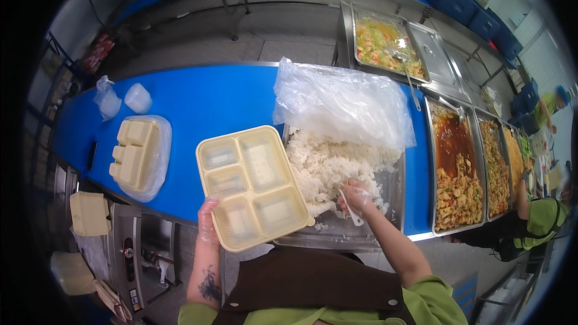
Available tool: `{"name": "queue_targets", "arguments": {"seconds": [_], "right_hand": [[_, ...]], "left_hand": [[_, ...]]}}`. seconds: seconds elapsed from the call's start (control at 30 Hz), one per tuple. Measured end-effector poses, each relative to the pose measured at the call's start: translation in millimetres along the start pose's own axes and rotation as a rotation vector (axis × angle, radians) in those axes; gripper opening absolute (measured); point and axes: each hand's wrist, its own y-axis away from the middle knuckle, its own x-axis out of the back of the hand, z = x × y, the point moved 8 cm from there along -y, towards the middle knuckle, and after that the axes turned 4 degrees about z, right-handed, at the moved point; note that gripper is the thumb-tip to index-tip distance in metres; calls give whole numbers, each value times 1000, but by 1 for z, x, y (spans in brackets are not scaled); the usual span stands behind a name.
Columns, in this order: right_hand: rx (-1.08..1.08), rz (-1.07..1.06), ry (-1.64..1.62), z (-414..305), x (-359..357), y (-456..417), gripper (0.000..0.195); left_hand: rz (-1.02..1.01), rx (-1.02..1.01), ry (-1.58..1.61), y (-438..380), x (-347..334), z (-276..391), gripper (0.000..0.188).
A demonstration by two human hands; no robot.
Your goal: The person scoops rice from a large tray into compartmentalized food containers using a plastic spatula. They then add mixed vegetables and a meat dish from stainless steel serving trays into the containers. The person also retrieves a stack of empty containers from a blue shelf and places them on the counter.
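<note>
My left hand (209,221), in a clear plastic glove, grips the left edge of a beige compartment meal tray (250,194). The tray's compartments look bare, and it is tilted beside the rice pan. My right hand (356,196), also gloved, is closed around the white handle of a serving utensil (353,212). The utensil's head is hidden in the cooked rice (334,162). That rice fills much of a steel pan (393,194) in front of me, and a clear plastic sheet (343,104) covers its far part.
Stacked beige trays (135,153) lie in plastic on the blue conveyor belt (189,95). A pan of saucy diced food (456,176) stands right of the rice. Beyond is a vegetable pan (384,45) with a ladle. Co-workers (544,221) stand along the right side.
</note>
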Motion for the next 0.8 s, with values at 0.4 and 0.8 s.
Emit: {"name": "queue_targets", "arguments": {"seconds": [0.4, 0.8], "right_hand": [[216, 81, 182, -53, 22, 79, 21], [631, 281, 562, -74, 27, 106, 54]], "left_hand": [[-14, 98, -340, 17, -78, -58, 70], [-226, 144, -152, -4, -99, -114, 75]]}}
